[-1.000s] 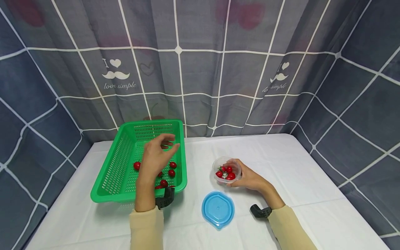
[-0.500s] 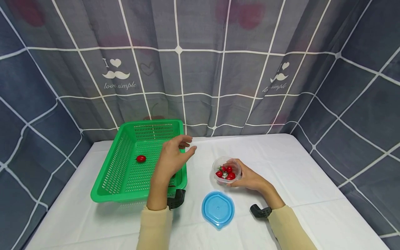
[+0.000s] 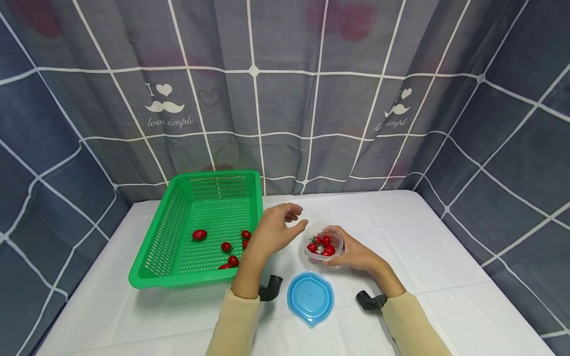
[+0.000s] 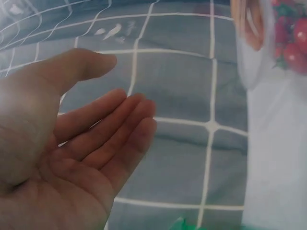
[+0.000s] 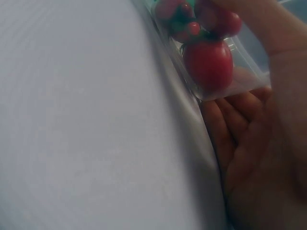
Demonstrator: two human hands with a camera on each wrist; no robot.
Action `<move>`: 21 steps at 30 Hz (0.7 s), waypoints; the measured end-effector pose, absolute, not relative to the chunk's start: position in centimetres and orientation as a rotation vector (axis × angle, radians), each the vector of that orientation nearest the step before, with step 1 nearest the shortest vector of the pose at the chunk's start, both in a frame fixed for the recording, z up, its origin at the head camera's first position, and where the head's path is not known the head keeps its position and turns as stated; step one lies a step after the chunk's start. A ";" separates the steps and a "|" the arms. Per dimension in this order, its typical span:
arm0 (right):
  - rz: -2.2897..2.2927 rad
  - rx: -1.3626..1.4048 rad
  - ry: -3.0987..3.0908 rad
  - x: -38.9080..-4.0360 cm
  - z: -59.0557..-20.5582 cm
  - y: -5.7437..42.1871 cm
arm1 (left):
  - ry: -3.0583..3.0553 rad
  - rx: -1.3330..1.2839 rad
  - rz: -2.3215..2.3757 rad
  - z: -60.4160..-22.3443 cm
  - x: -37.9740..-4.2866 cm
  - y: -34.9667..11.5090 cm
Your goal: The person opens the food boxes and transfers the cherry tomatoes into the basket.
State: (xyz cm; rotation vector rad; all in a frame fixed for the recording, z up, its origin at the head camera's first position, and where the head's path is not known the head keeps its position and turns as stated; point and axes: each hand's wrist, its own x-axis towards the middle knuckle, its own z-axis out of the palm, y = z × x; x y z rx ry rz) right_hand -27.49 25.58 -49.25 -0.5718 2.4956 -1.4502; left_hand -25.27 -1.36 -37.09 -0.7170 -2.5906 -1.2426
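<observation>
Holding red tomatoes point(image 3: 199, 235): green basket point(image 3: 209, 210), clear cup point(image 3: 317, 229).

A white cloth point(image 3: 378, 212) covers the bench point(image 3: 102, 316), lightly creased. Behind its far edge hangs a grey curtain point(image 3: 285, 109) gridded with white lines; darker blue-grey gridded fabric point(image 3: 40, 207) closes the left side, and similar fabric point(image 3: 512, 173) the right. The far curtain bears a white moustache print point(image 3: 165, 107) left, another moustache print point(image 3: 398, 109) right, and faint red patches point(image 3: 358, 22) high up.
</observation>
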 end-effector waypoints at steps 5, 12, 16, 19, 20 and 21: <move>-1.455 -0.560 2.489 -27.4 -49.2 25.6 | -2.695 -0.784 -1.224 -38.0 -25.5 -0.3; -1.437 -0.516 2.509 -27.4 -49.1 25.5 | -2.734 -0.828 -1.239 -38.9 -25.9 0.3; -1.416 -0.500 2.541 -27.3 -49.0 25.5 | -2.742 -0.865 -1.242 -39.3 -25.9 1.0; -1.409 -0.508 2.552 -27.2 -49.1 25.6 | -2.755 -0.901 -1.224 -39.6 -25.7 1.8; -1.414 -0.514 2.545 -27.3 -49.1 25.7 | -2.761 -0.914 -1.223 -39.7 -25.7 2.1; -1.419 -0.517 2.537 -27.2 -49.2 25.7 | -2.767 -0.927 -1.217 -39.9 -25.6 2.3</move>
